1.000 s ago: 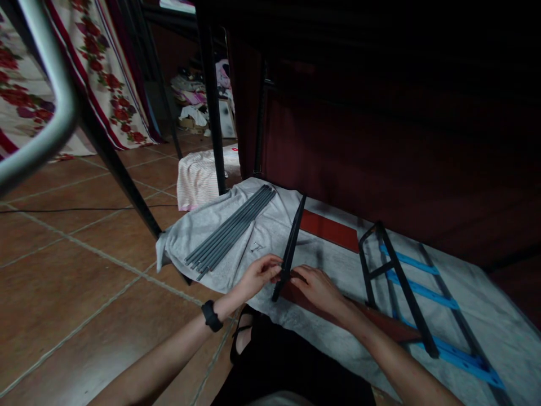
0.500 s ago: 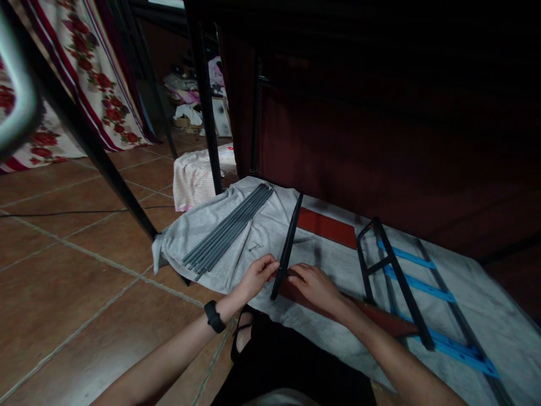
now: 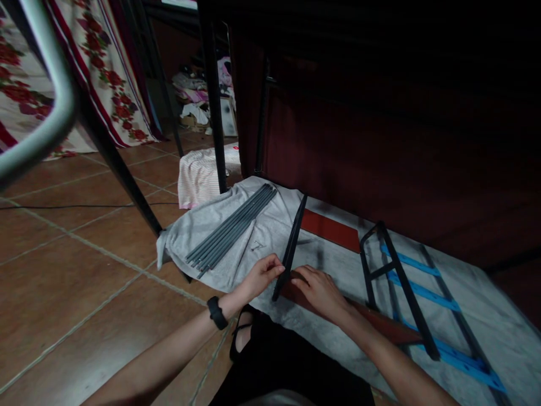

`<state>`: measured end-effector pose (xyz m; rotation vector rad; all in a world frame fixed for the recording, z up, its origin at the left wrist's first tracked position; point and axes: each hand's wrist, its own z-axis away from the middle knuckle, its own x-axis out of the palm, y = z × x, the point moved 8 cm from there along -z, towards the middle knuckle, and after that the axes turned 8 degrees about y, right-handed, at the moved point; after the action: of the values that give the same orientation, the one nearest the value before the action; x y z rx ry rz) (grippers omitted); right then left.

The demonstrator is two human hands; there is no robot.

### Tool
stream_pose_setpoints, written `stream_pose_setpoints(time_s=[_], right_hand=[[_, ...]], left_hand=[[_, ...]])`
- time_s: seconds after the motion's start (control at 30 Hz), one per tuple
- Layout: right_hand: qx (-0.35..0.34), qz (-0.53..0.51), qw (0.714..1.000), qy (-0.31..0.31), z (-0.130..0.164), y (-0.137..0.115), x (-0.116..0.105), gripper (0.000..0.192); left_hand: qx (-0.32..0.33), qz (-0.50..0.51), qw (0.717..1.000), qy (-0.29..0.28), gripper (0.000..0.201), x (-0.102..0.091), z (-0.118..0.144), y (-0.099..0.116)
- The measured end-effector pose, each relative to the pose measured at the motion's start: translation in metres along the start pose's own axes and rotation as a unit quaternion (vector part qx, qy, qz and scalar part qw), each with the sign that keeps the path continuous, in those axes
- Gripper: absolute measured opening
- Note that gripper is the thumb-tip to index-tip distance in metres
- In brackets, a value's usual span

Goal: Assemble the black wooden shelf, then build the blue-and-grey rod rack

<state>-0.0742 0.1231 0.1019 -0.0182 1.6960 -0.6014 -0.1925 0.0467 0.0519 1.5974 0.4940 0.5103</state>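
1. On the floor, over a grey cloth (image 3: 270, 231), I see both hands meeting at the near end of a black bar (image 3: 291, 248).
2. My left hand (image 3: 261, 275) has its fingers (image 3: 276, 269) pinched together against the left side of the bar, near its lower end; a black band (image 3: 217, 312) sits on that wrist.
3. My right hand (image 3: 321, 290) lies just to the right of the bar, its fingers curled and touching the bar's lower part. I cannot tell whether they are clamped on it.
4. That black bar runs at a slant, from the hands away toward a dark red panel (image 3: 329, 228) lying on the cloth.
5. Under the right hand and forearm lies a reddish-brown board (image 3: 380, 324), flat on the cloth.
6. Left of the bar, well apart from it, a bundle of grey rods (image 3: 231, 228) lies side by side on the cloth.
7. Between the rods and the bar rests a small metal piece (image 3: 256, 246), too small to identify.
8. Right of the hands lies a black frame with blue straps (image 3: 418, 293).
9. Beyond the cloth are brown floor tiles (image 3: 84, 265) and a flowered curtain (image 3: 110, 84).
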Motion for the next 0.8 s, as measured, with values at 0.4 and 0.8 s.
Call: stream_pose_setpoints(time_s=[0.4, 0.8], right_hand=[[-0.023, -0.054, 0.998, 0.010, -0.003, 0.000, 0.001, 0.020], [-0.010, -0.037, 0.999, 0.004, -0.005, -0.002, 0.001, 0.020]], left_hand=[[-0.009, -0.007, 1.000, -0.013, 0.038, -0.001, -0.001, -0.003], [-0.021, -0.021, 0.999, -0.028, 0.041, 0.000, -0.003, -0.006]])
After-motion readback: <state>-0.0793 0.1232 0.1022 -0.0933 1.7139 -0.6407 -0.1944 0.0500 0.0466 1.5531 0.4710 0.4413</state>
